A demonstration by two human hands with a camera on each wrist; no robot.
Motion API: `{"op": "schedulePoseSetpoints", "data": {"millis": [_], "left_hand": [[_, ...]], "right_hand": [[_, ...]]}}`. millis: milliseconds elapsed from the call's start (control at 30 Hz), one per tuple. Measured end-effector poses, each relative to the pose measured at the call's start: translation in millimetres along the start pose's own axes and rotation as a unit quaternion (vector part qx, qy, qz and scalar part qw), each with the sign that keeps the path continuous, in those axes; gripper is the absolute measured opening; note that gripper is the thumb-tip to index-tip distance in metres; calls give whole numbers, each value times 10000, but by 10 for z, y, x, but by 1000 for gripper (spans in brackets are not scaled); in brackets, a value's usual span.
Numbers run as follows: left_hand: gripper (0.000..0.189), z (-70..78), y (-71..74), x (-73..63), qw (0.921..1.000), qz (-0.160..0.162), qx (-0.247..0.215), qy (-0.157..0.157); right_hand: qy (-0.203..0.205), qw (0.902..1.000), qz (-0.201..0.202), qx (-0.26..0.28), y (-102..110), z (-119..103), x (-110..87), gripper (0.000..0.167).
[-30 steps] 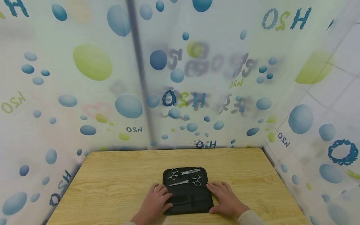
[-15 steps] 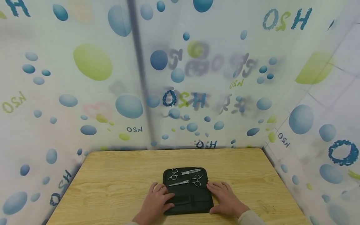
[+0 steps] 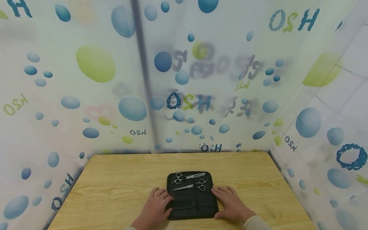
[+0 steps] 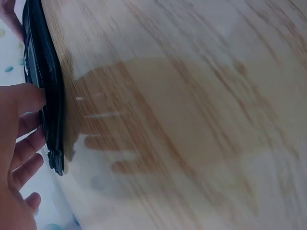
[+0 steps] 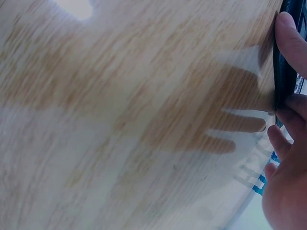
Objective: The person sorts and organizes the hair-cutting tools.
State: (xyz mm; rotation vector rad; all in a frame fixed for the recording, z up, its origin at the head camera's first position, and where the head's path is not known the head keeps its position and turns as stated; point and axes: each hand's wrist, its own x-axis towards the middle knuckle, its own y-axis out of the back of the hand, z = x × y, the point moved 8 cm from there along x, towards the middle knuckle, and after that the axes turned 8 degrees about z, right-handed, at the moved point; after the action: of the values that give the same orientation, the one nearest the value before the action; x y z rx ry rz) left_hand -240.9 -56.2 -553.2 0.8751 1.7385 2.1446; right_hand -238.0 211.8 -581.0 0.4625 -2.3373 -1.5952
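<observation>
A black zip case [image 3: 192,195] lies flat on the wooden table. Two silver pairs of hair scissors sit in its far half: one [image 3: 195,175] farther back with its finger rings to the left, the other [image 3: 183,187] nearer with its rings to the right. Along the near half runs a black flap with a short strap. My left hand [image 3: 155,204] rests with relaxed fingers at the case's left edge; the left wrist view shows the fingertips against its side [image 4: 53,96]. My right hand [image 3: 232,203] lies along the right edge, thumb and fingertips touching it [image 5: 284,72].
The pale wooden table [image 3: 115,179] stretches out on both sides of the case. Behind it and at the sides hangs a white curtain [image 3: 95,64] printed with blue and green bubbles and mirrored H2O lettering. Hand shadows fall on the tabletop in both wrist views.
My left hand has drawn slightly leftward, its fingers and thumb moving back off the case's top toward its left edge. The right hand, the case and the scissors have stayed in place.
</observation>
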Motion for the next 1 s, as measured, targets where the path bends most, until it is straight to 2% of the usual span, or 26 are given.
{"op": "schedulePoseSetpoints", "data": {"millis": [233,500,767,1000], "left_hand": [[27,24,-20,13,9995,-223,-161,137],[25,40,2,19,9999,9,-142,0],[27,2,-37,21,9999,49,59,107],[12,13,30,2,9996,230,-134,-55]], "right_hand": [[-67,10000,-42,53,-17,15,4,97],[-94,9999,-57,120,-4,11,-2,98],[6,9999,-9,149,20,-12,0,98],[48,9999,8,132,26,-21,-4,98]]}}
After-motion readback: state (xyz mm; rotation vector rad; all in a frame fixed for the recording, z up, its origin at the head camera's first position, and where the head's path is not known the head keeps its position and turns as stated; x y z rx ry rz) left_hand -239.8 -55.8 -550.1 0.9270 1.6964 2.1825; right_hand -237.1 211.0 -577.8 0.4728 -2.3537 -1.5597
